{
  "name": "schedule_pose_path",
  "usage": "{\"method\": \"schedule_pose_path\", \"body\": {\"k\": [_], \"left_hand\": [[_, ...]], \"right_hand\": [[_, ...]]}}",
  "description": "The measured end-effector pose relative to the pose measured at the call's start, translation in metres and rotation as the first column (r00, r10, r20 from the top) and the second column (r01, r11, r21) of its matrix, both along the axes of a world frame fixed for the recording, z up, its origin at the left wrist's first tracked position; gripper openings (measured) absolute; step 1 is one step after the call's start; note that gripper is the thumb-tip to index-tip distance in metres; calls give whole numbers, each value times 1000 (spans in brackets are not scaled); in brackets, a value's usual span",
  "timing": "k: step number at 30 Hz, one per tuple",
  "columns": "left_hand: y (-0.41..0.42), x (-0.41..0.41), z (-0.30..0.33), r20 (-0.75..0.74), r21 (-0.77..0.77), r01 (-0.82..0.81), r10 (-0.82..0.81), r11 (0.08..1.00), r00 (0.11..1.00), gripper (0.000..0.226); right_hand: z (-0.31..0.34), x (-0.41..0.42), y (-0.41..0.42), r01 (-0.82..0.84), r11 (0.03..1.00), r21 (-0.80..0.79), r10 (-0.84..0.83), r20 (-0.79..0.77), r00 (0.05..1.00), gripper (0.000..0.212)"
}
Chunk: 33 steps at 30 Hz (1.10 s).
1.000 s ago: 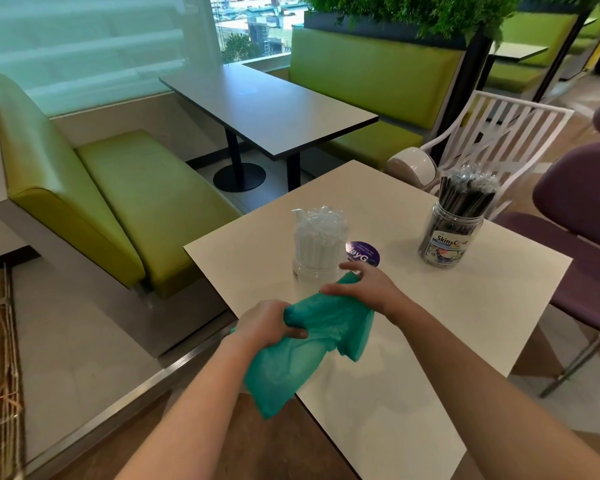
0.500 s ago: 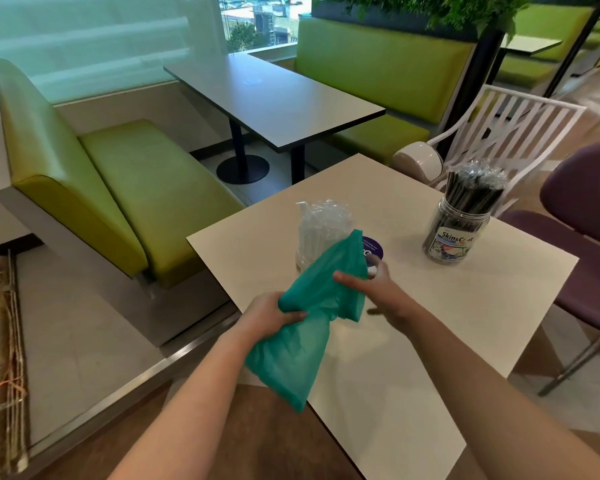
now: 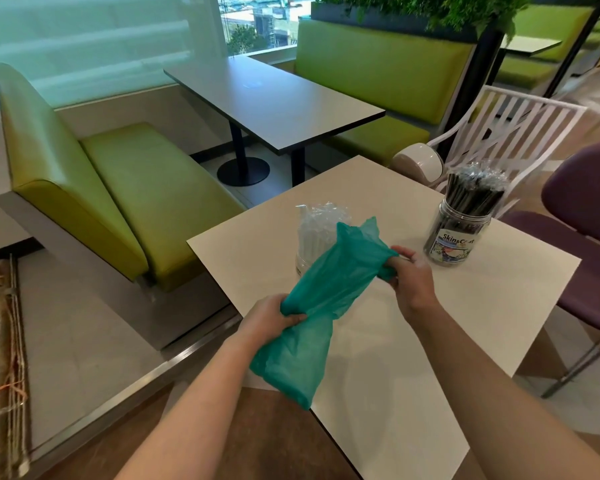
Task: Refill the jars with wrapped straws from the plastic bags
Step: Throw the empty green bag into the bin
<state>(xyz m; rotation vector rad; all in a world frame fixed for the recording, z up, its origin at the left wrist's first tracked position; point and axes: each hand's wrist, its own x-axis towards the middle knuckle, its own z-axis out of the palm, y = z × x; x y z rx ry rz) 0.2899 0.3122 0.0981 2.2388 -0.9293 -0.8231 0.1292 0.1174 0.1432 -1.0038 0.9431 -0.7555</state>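
Nearest the camera, the left hand (image 3: 272, 320) grips the green plastic bag (image 3: 321, 306) around its middle, fingers curled tight about the bunched film, with the bag's lower end hanging past the near edge of the cream table (image 3: 465, 323). The bag slants up and to the right above the table, and its upper end is held by the right hand (image 3: 411, 277), whose fingers pinch the gathered plastic; a loose flap stands up above that grip. What the bag contains cannot be seen through the film.

Just behind the bag, partly hidden by it, a clear jar (image 3: 303, 261) stands on the table holding white wrapped straws (image 3: 317, 225). Further right, well apart from it, a second jar (image 3: 456, 240) with a printed label stands upright, packed with dark wrapped straws (image 3: 473, 190).

Beyond the table are a white slatted chair (image 3: 499, 123), a purple chair (image 3: 582, 209), a grey table (image 3: 274, 98) and green benches (image 3: 101, 174).
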Motion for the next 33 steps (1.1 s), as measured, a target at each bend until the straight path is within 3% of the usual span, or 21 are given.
{"method": "schedule_pose_path", "body": {"k": [2, 5, 7, 11, 16, 18, 21, 23, 26, 28, 31, 33], "left_hand": [[-1, 0, -1, 4, 5, 9, -9, 1000, 1000, 31], [-2, -1, -1, 9, 8, 30, -30, 1000, 1000, 32], [-2, -1, -2, 10, 4, 26, -26, 1000, 1000, 30], [1, 0, -5, 11, 29, 6, -6, 1000, 1000, 28], [3, -3, -6, -15, 27, -10, 11, 1000, 1000, 30], [-1, -7, -6, -82, -17, -32, 31, 999, 996, 30], [-7, -15, -3, -199, -78, -72, 55, 994, 979, 28], [-12, -19, -4, -253, -90, -79, 54, 993, 966, 34], [-17, -24, -5, -333, -115, -80, 38, 990, 942, 51], [-20, -28, -2, -406, -135, -86, 25, 987, 913, 69], [-24, -36, 9, -501, -183, -123, 15, 975, 865, 90], [-27, -40, 15, -575, -249, -150, -21, 957, 818, 75]], "right_hand": [[3, 0, 3, -26, 997, -78, 27, 15, 1000, 38], [11, 1, 7, -338, 933, -126, 318, -153, 935, 65], [17, 0, 6, -450, 886, -110, 413, -253, 875, 66], [21, 1, -7, -383, 918, -105, 333, -323, 886, 40], [33, -5, -25, -154, 985, -78, 155, 1, 988, 27], [29, -8, -22, -132, 989, -73, 137, 67, 988, 46], [9, -13, -5, -210, 978, -20, 206, -111, 972, 99], [-6, -16, 12, -293, 955, 54, 298, -196, 934, 109], [-23, -20, 34, -402, 905, 141, 423, -195, 885, 73], [-30, -23, 42, -388, 916, 106, 401, -169, 900, 45], [-30, -27, 43, -295, 956, 1, 292, -137, 947, 29], [-28, -29, 42, -262, 963, -67, 251, -143, 957, 27]]}}
